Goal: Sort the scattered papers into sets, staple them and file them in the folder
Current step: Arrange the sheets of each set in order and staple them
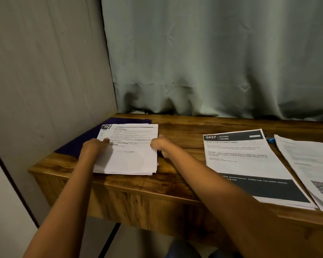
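— Where's the stack [131,155]?
— On the purple folder [76,146], bench [183,131] far left, long axis running away from me. I log left hand [93,146] and right hand [159,143] gripping its side edges (equally near).

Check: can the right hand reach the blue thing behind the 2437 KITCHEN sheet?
Probably yes: once the right hand frees the paper stack, only bare table and the flat 2437 sheet lie toward the blue thing, mostly hidden.
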`<state>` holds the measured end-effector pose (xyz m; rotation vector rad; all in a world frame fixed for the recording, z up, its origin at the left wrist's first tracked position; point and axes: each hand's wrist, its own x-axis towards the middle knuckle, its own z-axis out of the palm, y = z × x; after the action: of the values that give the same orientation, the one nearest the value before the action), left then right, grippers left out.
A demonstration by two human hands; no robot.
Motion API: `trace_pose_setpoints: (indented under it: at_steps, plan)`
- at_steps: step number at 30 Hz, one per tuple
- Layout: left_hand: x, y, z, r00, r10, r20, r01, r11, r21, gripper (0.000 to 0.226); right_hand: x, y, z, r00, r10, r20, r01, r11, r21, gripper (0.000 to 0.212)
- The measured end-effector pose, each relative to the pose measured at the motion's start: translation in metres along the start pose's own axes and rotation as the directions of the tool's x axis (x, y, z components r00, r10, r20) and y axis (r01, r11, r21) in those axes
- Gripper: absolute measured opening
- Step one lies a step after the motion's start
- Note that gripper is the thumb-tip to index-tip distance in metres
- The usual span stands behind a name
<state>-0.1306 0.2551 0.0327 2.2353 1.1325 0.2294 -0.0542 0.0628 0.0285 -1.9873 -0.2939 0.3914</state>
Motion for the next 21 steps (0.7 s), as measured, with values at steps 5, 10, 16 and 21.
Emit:
trace_pose_setpoints:
  at_steps: [5, 10, 16, 21]
  plan:
    - [-0.009, 0.001, -0.003, 1.0, 0.017, 0.025, -0.019, 0.998, 0.054, 0.056, -0.004, -0.003, 0.0, 0.995, 0.028, 0.093, -0.03, 0.999, 0.02, 0.039]
    - [-0.012, 0.0, -0.012, 0.979, 0.189, 0.072, -0.16, 0.941, -0.298, 0.041, -0.001, 0.006, -0.001, 1.0, 0.001, 0.027, 0.0, 1.0, -0.031, 0.032]
    - [-0.043, 0.012, -0.025, 0.887, 0.462, -0.006, -0.331, 0.628, -0.704, 0.017, -0.002, 0.016, -0.023, 0.999, 0.027, 0.037, -0.036, 0.958, 0.284, 0.041]
    - [-0.078, 0.045, -0.035, 0.756, 0.649, -0.08, -0.412, 0.377, -0.829, 0.019, -0.014, 0.021, -0.064, 0.983, 0.013, 0.183, -0.107, 0.85, 0.516, 0.046]
